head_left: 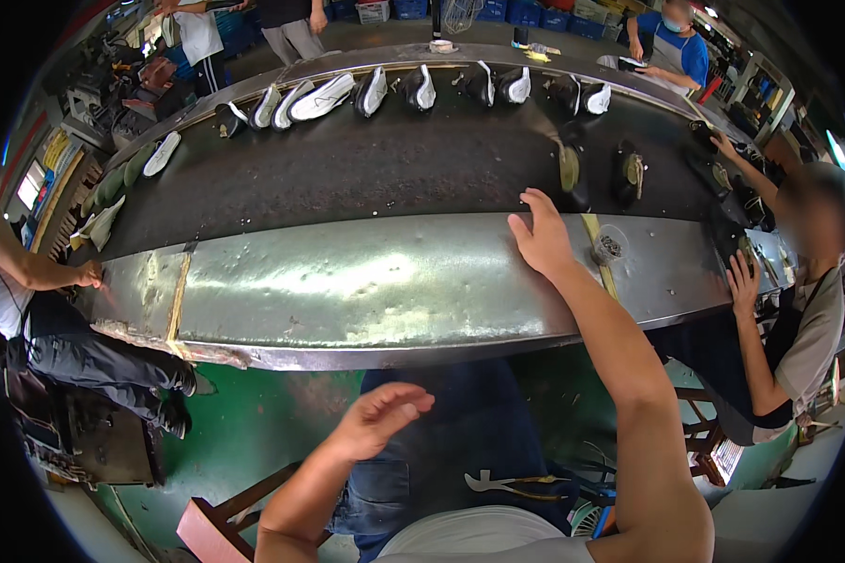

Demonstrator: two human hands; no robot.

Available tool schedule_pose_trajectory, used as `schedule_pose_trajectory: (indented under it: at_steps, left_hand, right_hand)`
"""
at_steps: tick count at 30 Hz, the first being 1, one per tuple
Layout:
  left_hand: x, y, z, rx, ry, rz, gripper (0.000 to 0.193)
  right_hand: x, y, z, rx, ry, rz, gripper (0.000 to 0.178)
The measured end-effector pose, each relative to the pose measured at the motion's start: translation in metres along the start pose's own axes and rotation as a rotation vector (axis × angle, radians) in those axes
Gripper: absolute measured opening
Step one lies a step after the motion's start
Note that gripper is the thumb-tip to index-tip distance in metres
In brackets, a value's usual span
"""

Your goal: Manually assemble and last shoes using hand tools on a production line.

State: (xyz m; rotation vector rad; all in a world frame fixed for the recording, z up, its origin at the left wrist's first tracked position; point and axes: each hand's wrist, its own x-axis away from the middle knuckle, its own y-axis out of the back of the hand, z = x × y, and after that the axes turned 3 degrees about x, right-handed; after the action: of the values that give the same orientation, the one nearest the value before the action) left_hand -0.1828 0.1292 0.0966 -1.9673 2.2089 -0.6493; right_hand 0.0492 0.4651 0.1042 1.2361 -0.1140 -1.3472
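My right hand (543, 236) reaches over the sheet-metal ledge (282, 281) toward the dark conveyor belt (347, 178). Its fingers are spread and nothing is in them. Above my lap, by the dark blue apron (469, 413), my left hand (385, 415) hovers with loosely bent fingers and thumb apart, also holding nothing. Closest to my right hand on the belt stands a dark shoe upper on a last with an olive sole (569, 169). A similar olive-soled shoe (633, 172) is to its right. On my lap rests a hook-headed metal tool (502, 483).
A clear cup of small dark pieces (611, 244) stands on the ledge beside yellow tape (599, 253). White-and-black shoes (421, 89) line the belt's far side. One person (802, 281) works close on my right; another person's hand (90, 273) touches the ledge's left end.
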Motion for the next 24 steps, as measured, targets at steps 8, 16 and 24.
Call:
schedule_pose_trajectory:
  at_steps: [8, 16, 24]
  left_hand:
    - [-0.087, 0.047, -0.1, -0.215, -0.245, -0.205, 0.027]
    - [-0.21, 0.073, -0.139, -0.762, -0.158, -0.408, 0.031]
    - [-0.241, 0.103, -0.144, -1.328, -0.123, -0.536, 0.044]
  right_hand:
    - [-0.037, 0.008, 0.025, 0.453, -0.058, 0.245, 0.046]
    - [-0.077, 0.056, -0.101, 0.738, -0.343, 0.626, 0.047]
    - [-0.131, 0.052, -0.117, 0.88, -0.262, 0.788, 0.051]
